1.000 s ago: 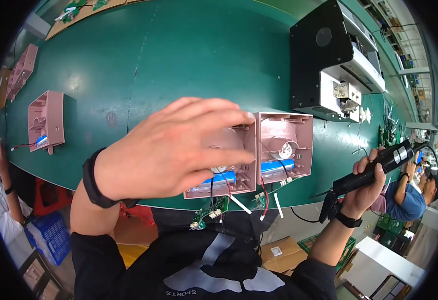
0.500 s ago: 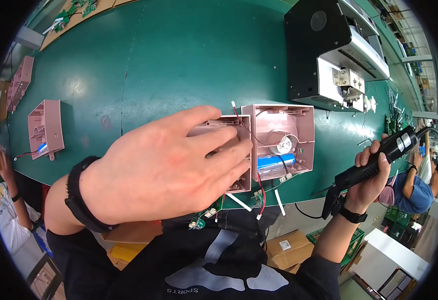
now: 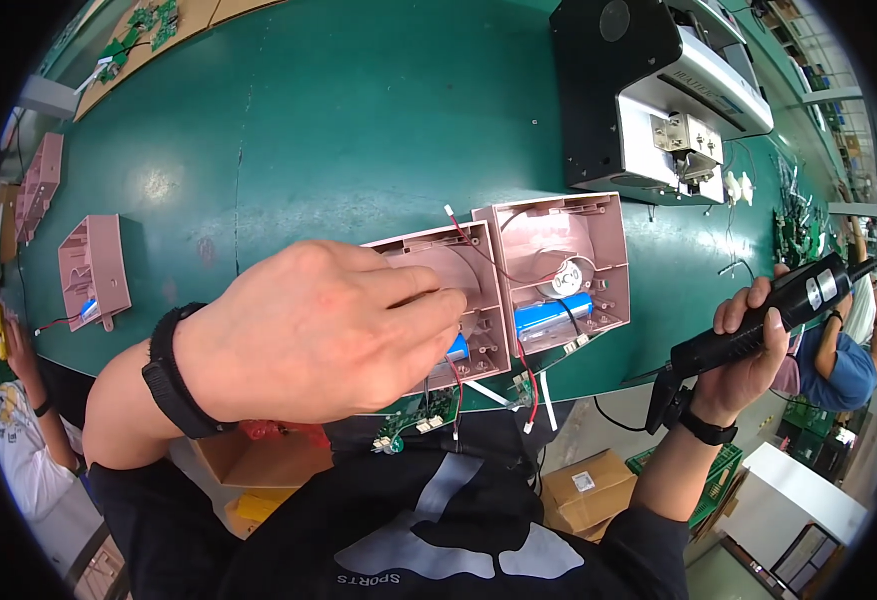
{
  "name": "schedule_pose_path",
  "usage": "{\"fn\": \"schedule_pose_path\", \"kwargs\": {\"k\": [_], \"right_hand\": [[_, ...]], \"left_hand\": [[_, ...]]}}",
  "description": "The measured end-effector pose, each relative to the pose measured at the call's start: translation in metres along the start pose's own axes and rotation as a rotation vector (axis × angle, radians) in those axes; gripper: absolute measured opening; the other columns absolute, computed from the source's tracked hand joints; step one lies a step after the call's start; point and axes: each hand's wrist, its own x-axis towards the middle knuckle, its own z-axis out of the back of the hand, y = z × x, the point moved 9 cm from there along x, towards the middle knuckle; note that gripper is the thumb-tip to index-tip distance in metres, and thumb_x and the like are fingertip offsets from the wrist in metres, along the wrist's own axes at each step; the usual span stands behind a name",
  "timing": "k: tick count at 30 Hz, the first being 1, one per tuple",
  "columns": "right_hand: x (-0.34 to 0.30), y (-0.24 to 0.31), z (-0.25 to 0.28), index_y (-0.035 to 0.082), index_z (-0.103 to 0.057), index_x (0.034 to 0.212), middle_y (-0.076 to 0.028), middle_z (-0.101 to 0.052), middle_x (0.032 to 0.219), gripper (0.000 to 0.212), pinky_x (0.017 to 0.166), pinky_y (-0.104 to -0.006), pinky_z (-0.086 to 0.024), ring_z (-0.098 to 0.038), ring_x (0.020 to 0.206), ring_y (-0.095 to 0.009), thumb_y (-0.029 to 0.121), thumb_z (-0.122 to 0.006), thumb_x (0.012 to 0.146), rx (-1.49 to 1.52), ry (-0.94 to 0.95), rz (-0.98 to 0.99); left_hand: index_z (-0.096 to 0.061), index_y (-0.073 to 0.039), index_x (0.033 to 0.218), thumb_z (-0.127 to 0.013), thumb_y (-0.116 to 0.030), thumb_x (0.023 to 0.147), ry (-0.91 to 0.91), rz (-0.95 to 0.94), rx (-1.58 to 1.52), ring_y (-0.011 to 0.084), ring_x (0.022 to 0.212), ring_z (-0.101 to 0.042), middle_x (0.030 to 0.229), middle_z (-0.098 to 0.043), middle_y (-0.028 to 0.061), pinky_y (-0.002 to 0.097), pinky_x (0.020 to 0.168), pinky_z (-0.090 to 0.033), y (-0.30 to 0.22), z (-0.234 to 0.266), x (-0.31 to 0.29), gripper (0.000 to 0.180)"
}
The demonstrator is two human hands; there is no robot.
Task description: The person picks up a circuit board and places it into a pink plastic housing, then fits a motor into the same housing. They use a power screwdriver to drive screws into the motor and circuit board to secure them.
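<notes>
Two open pink plastic housings lie side by side at the near edge of the green table (image 3: 339, 120). My left hand (image 3: 309, 335) covers the left housing (image 3: 454, 265), its bunched fingertips pressed down inside next to a blue battery cell; what they pinch is hidden. The right housing (image 3: 559, 235) shows a round white part, a blue battery cell (image 3: 551, 316) and red and black wires. My right hand (image 3: 744, 355) grips a black electric screwdriver (image 3: 784, 305) off the table's edge, right of the housings. A small green circuit board (image 3: 419, 420) hangs on wires below the left housing.
A black and white machine (image 3: 649, 90) stands at the back right. Another pink housing (image 3: 94, 270) lies far left, with more stacked behind it (image 3: 39, 185). Cardboard boxes (image 3: 584, 490) sit under the table. Other people work at the right (image 3: 839, 350) and lower left (image 3: 19, 440).
My left hand has slid down and left, uncovering more of the left housing's inside. My right hand keeps the screwdriver at the right, slightly lower.
</notes>
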Motion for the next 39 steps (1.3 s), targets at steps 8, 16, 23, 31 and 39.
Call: {"fn": "schedule_pose_path", "kwargs": {"k": [8, 16, 23, 31, 39], "right_hand": [[-0.01, 0.036, -0.009, 0.002, -0.043, 0.139, -0.007, -0.051, 0.099, 0.044, 0.072, -0.0294, -0.042, -0.05, 0.077, -0.014, 0.018, -0.059, 0.102, 0.048, 0.009, 0.095], [-0.003, 0.051, -0.031, 0.009, -0.053, 0.114, -0.001, -0.049, 0.08, 0.018, 0.065, -0.0309, -0.042, -0.048, 0.066, -0.013, 0.02, -0.062, 0.104, 0.054, 0.034, 0.162], [0.036, 0.123, -0.088, 0.007, -0.052, 0.107, -0.002, -0.05, 0.073, 0.015, 0.061, -0.0326, -0.043, -0.048, 0.058, -0.015, 0.019, -0.06, 0.103, 0.06, 0.048, 0.315], [0.099, 0.122, -0.14, 0.004, -0.058, 0.102, -0.005, -0.056, 0.073, 0.018, 0.061, -0.0342, -0.046, -0.054, 0.059, -0.017, 0.021, -0.064, 0.101, -0.022, 0.075, 0.431], [0.07, 0.106, -0.144, 0.004, -0.057, 0.103, -0.005, -0.055, 0.072, 0.018, 0.06, -0.0358, -0.047, -0.054, 0.058, -0.017, 0.021, -0.063, 0.101, -0.039, 0.081, 0.221]], "left_hand": [[-0.068, -0.01, 0.124, -0.079, -0.012, 0.078, -0.152, 0.188, -0.251, 0.0304, 0.111, -0.071, 0.128, -0.069, 0.011, 0.0387, 0.089, -0.06, 0.017, 0.026, -0.009, 0.048], [-0.057, -0.006, 0.143, -0.087, -0.026, 0.078, -0.241, 0.453, -0.533, 0.039, 0.116, -0.066, 0.131, -0.066, 0.0201, 0.0444, 0.098, -0.055, 0.052, 0.001, -0.017, 0.074], [-0.056, -0.005, 0.144, -0.088, -0.025, 0.078, -0.222, 0.497, -0.463, 0.0393, 0.117, -0.067, 0.133, -0.066, 0.0213, 0.0431, 0.101, -0.054, 0.044, -0.002, -0.024, 0.076], [-0.058, -0.003, 0.142, -0.088, -0.013, 0.076, -0.359, 0.465, -0.586, 0.0349, 0.115, -0.069, 0.131, -0.067, 0.0196, 0.0407, 0.1, -0.055, 0.047, -0.004, -0.018, 0.074], [-0.06, -0.003, 0.14, -0.085, -0.014, 0.08, -0.435, 0.396, -0.565, 0.0366, 0.117, -0.067, 0.128, -0.067, 0.0171, 0.0407, 0.101, -0.054, 0.048, 0.005, -0.017, 0.067]]}}
